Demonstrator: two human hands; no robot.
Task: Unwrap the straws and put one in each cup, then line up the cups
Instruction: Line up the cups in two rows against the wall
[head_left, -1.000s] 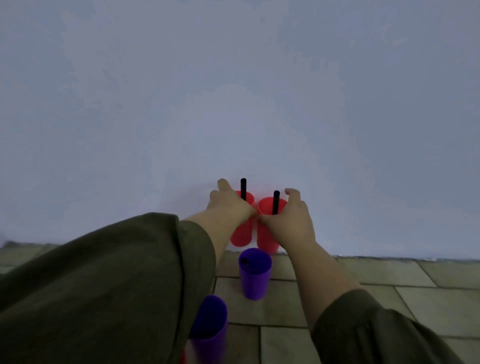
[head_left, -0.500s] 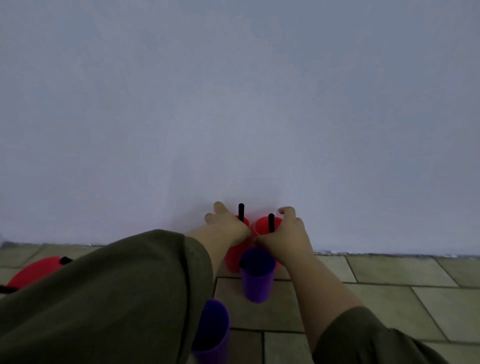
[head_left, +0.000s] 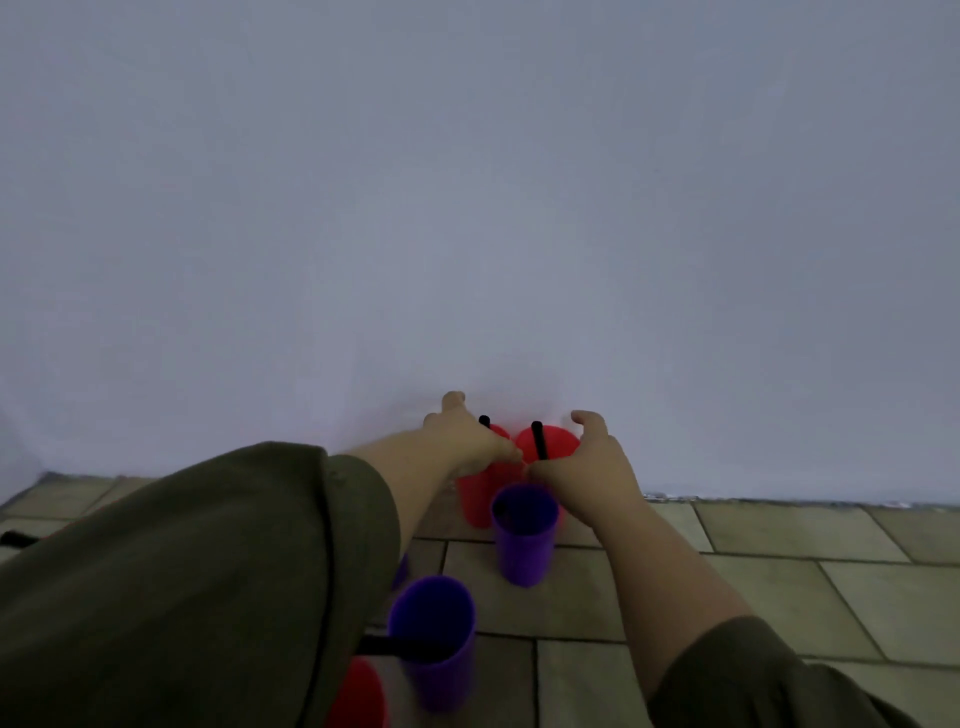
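Red cups (head_left: 555, 442) nearer; L hand (head_left: 467, 441), R hand (head_left: 589, 467) gripping.

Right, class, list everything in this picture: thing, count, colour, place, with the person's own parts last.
left red cup: 1, red, by wall.
right red cup: 1, red, beside it.
left straw, right straw: 2, black, one upright in each.
far purple cup: 1, purple, before the red pair.
near purple cup: 1, purple, closer to camera.
third straw: 1, black, pokes leftward from it.
bottom red cup: 1, red, bottom edge, partly hidden.
wall: 1, pale, behind.
floor: 1, beige tiles.
left hand: 1, grips left red cup.
right hand: 1, grips right red cup.
left sleeve, right sleeve: 2, olive.
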